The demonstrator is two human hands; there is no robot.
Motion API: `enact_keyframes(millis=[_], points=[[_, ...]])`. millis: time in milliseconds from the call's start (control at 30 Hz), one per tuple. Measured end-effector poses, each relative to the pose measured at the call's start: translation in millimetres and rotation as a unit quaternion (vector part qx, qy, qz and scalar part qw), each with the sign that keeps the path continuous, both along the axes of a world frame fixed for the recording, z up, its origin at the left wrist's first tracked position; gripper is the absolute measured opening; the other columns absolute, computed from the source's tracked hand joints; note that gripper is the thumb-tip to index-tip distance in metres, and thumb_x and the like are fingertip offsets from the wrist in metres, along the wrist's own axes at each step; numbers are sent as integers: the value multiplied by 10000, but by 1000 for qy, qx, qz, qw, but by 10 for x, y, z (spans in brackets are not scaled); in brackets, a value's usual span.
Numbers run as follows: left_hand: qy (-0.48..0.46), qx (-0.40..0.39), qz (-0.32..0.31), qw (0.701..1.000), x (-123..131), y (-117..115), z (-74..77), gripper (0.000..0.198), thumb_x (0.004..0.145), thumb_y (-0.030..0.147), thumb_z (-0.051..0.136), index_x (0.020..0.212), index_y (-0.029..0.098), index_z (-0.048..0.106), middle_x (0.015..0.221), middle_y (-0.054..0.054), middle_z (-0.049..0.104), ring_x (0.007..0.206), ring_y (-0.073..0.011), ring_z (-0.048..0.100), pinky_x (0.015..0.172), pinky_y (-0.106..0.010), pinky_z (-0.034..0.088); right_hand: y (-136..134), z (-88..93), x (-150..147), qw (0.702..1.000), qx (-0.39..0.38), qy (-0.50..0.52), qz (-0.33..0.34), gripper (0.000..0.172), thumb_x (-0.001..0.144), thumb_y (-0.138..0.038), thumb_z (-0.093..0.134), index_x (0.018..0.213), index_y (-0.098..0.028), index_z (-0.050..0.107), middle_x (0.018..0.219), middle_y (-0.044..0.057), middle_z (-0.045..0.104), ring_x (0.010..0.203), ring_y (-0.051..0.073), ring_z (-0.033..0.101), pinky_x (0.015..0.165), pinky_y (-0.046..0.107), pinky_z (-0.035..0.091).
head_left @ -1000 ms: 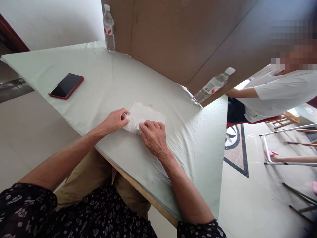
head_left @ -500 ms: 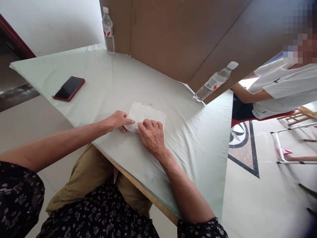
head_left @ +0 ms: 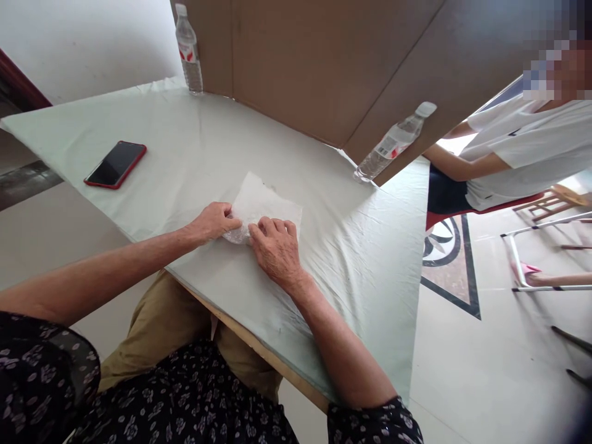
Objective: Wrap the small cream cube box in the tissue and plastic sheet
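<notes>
A thin white sheet lies on the tablecloth in front of me. Its near edge looks crinkled and slightly shiny; I cannot tell whether it is tissue or bubble wrap. At its left corner my left hand is closed, pinching the edge between thumb and fingers. My right hand rests on the near right part with its fingers bent and pressed together on the sheet. The fingertips of the right hand are partly hidden.
A phone in a red case lies to the left. One water bottle stands at the back left; another bottle stands at the right by a brown cardboard panel. Beyond it sits a person in a white shirt.
My left thumb has bent in, and the sheet's near left edge now looks more bunched. Both hands stay on the sheet. The whole view has shifted slightly.
</notes>
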State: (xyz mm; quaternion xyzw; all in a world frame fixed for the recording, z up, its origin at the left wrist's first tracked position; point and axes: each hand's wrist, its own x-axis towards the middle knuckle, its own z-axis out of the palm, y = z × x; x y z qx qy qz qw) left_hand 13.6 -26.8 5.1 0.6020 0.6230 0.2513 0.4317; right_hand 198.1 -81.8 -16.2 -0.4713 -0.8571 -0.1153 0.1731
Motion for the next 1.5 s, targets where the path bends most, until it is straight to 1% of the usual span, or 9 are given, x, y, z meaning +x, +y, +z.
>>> enact_keyframes(millis=[333, 600, 767, 900, 1000, 1100, 1200, 1367, 1500], points=[[-220, -140, 78, 962, 136, 61, 3, 161, 636, 152, 662, 640, 191, 505, 585, 34, 508, 526, -111, 502, 512, -271, 443, 5, 29, -4, 1000, -25, 9, -7, 137, 995, -273, 515, 1072, -232, 621, 1061, 81, 658, 965, 254, 521, 865, 417, 317], [-297, -140, -7, 945, 122, 14, 88, 189, 629, 183, 606, 801, 131, 662, 755, -54, 654, 674, -151, 623, 624, -302, 575, -8, 54, 31, 997, -56, 56, -4, 150, 921, -280, 604, 1043, -192, 596, 1094, 95, 691, 978, 265, 559, 912, 413, 338], [-137, 20, -95, 986, 154, -112, 31, 298, 683, 183, 583, 943, 139, 722, 865, -54, 686, 677, -143, 601, 687, -325, 552, 6, 133, 79, 988, -94, 118, 15, 26, 875, -202, 589, 883, -210, 612, 1014, 64, 741, 961, 241, 621, 939, 403, 354], [33, 237, -165, 957, 215, -196, -91, 230, 801, 267, 610, 961, 170, 743, 993, -82, 662, 843, -187, 632, 809, -354, 541, -12, 186, 255, 973, -83, 218, -5, 65, 880, -219, 576, 861, -222, 638, 1095, 65, 742, 1086, 240, 638, 980, 410, 385], [72, 314, -178, 930, 219, -203, -188, 198, 858, 277, 597, 962, 179, 732, 1133, -111, 647, 1034, -229, 628, 894, -366, 526, -109, 195, 520, 947, -99, 286, -108, 141, 882, -308, 587, 961, -212, 654, 1115, 96, 723, 1023, 256, 660, 901, 420, 458], [71, 336, -200, 918, 212, -206, -252, 180, 886, 242, 574, 994, 177, 702, 1107, -101, 676, 1054, -232, 629, 913, -370, 519, -250, 175, 772, 886, -258, 327, -203, 399, 868, -465, 619, 1147, -179, 622, 1004, 93, 726, 737, 203, 676, 702, 364, 512], [70, 337, -208, 916, 224, -242, -266, 179, 894, 218, 551, 1013, 169, 675, 1045, -91, 696, 1017, -233, 634, 894, -376, 517, -346, 145, 844, 817, -371, 370, -242, 623, 859, -539, 615, 1327, -137, 528, 994, 104, 715, 626, 170, 666, 590, 321, 524], [86, 328, -214, 916, 248, -265, -236, 211, 888, 232, 537, 1048, 166, 656, 1073, -99, 702, 1004, -238, 634, 866, -379, 516, -275, 87, 633, 754, -394, 453, -265, 852, 815, -516, 676, 1513, -160, 340, 1096, 134, 668, 571, 146, 641, 435, 270, 507], [99, 366, -255, 890, 237, -170, -234, 189, 871, 234, 557, 997, 165, 679, 1004, -78, 730, 963, -239, 635, 878, -387, 505, -135, -34, 511, 735, -367, 507, -261, 925, 759, -486, 736, 1528, -175, 327, 1097, 146, 656, 582, 161, 617, 414, 288, 497]])
